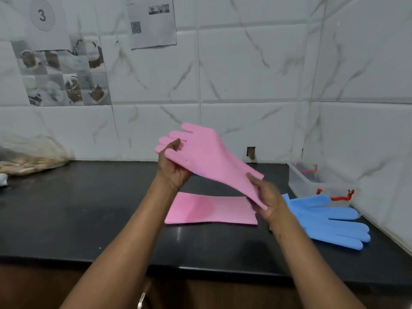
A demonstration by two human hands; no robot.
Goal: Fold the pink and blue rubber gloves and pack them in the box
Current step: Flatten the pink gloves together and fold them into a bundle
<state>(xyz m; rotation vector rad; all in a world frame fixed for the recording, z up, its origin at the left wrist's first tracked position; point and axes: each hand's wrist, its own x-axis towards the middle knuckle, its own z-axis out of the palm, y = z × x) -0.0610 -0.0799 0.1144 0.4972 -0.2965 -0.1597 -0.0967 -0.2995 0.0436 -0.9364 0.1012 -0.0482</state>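
A pink rubber glove [207, 157] is stretched in the air above the black counter, fingers pointing up and left. My left hand [172, 168] grips it at the finger end. My right hand [268, 200] pinches its cuff end lower right. Flat on the counter beneath lies a second pink glove [211, 208], folded, only its cuff part showing. Blue gloves [327, 220] rest on the counter at the right, fingers pointing right. A clear plastic box [312, 181] with red clips stands behind them in the corner.
The black counter [89, 208] meets a marble-tiled wall at the back and right. A plastic bag [31, 157] with brownish contents sits at the far left. Papers are stuck on the wall above.
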